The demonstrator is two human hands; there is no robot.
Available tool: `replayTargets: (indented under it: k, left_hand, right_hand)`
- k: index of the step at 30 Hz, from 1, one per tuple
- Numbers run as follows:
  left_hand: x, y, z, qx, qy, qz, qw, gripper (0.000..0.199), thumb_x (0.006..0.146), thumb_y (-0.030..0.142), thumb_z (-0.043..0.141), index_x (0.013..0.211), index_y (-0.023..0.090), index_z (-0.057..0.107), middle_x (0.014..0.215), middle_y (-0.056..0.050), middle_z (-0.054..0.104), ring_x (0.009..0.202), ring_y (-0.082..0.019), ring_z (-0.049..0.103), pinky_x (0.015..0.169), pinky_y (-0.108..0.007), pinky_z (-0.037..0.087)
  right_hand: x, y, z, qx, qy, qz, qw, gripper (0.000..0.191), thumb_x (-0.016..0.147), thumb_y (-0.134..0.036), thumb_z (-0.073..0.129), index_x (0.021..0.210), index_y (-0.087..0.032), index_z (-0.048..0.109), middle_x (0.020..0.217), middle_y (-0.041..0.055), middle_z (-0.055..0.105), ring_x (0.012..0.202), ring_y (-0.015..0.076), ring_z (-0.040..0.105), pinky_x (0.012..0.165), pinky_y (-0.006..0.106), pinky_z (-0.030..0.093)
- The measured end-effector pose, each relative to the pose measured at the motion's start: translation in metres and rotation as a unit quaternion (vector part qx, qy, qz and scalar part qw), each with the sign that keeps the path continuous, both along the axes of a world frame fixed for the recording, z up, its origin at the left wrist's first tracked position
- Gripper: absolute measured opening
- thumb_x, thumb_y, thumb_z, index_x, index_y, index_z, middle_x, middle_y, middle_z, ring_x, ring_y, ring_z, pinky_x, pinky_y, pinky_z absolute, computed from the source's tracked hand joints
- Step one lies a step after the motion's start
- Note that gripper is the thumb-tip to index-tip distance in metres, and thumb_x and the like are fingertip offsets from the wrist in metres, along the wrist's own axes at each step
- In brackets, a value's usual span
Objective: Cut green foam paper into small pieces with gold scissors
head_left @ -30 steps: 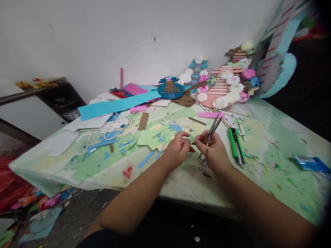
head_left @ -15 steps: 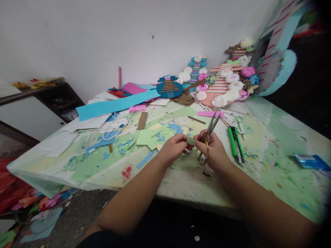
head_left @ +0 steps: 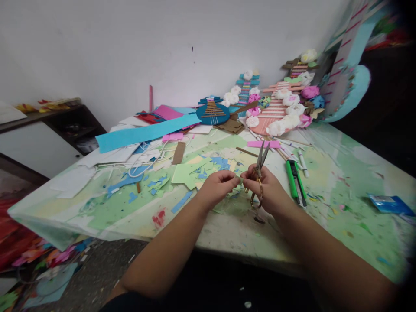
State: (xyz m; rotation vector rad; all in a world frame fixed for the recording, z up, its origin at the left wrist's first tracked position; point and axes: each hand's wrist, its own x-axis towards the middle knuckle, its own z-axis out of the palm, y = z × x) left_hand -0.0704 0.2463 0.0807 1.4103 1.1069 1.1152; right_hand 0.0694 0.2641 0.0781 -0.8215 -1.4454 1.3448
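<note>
Between the fingertips of both hands is a small piece of green paper (head_left: 241, 179), mostly hidden by the fingers. My left hand (head_left: 218, 187) pinches its left side, fingers closed. My right hand (head_left: 267, 186) has its fingers closed round a pair of scissors (head_left: 260, 164), while its thumb and fingertip also meet the paper's right side. The scissor blades point up and away from me, slightly apart, and the patterned handle loops hang below the fingers. Light green paper sheets (head_left: 185, 174) with blue scraps lie just beyond my left hand.
A green utility knife (head_left: 295, 184) and several markers (head_left: 303, 164) lie right of my hands. Behind stand a dark blue paper instrument (head_left: 212, 113) and a pink one with paper flowers (head_left: 276, 108). A long blue strip (head_left: 146, 132) lies at left; a blue packet (head_left: 390, 203) at far right.
The green paper, seen broad side before, now shows only as a thin sliver between the fingertips. The scissors have turned more upright and shifted slightly left.
</note>
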Motion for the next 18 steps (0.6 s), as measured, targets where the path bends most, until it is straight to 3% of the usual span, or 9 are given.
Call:
replayTargets:
  k: [3,7,11,13,18]
  left_hand:
    - [-0.0007,0.0019,-0.0019,0.015,-0.035,0.018,0.999,0.017,0.063,0.029,0.056,0.071,0.014,0.054,0.066,0.001,0.052,0.061,-0.007,0.047,0.059,-0.021,0.037]
    - [0.0006,0.0015,-0.0006,-0.031,-0.083,-0.008,0.996,0.015,0.062,0.026,0.056,0.068,0.013,0.052,0.063,0.001,0.052,0.058,-0.007,0.049,0.059,-0.022,0.038]
    - [0.0018,0.0019,-0.0007,-0.027,-0.112,0.029,0.993,0.014,0.062,0.023,0.056,0.072,0.013,0.052,0.059,0.002,0.051,0.053,-0.006,0.049,0.057,-0.022,0.039]
    - [0.0012,0.0031,-0.0002,-0.012,-0.145,0.068,0.987,0.015,0.062,0.023,0.057,0.071,0.013,0.052,0.058,0.002,0.052,0.053,-0.006,0.050,0.057,-0.022,0.040]
    - [-0.0035,0.0059,0.0040,-0.014,-0.267,0.159,0.950,0.019,0.058,0.023,0.060,0.069,0.014,0.048,0.063,0.002,0.055,0.059,-0.008,0.055,0.064,-0.026,0.044]
  right_hand:
    - [0.0007,0.0002,0.0000,0.007,-0.007,-0.002,1.000,0.019,0.063,-0.020,0.056,0.073,-0.020,0.040,0.067,-0.0047,0.048,0.060,0.0073,0.044,0.057,0.022,0.034]
    - [-0.0006,0.0007,-0.0003,0.014,-0.024,-0.005,1.000,0.019,0.063,-0.023,0.055,0.074,-0.021,0.039,0.068,-0.0041,0.049,0.061,0.0085,0.046,0.059,0.024,0.036]
    - [-0.0002,0.0011,-0.0020,0.058,-0.102,-0.061,0.991,0.024,0.063,-0.028,0.055,0.078,-0.022,0.038,0.073,-0.0019,0.052,0.065,0.0111,0.049,0.060,0.026,0.038]
    - [0.0012,-0.0002,-0.0026,0.097,-0.197,-0.088,0.972,0.030,0.063,-0.032,0.056,0.084,-0.023,0.037,0.076,0.0000,0.054,0.065,0.0129,0.050,0.060,0.027,0.037]
    - [0.0000,-0.0064,-0.0035,0.151,-0.403,-0.084,0.899,0.037,0.062,-0.048,0.051,0.083,-0.022,0.038,0.072,0.0023,0.055,0.056,0.0143,0.048,0.050,0.025,0.032]
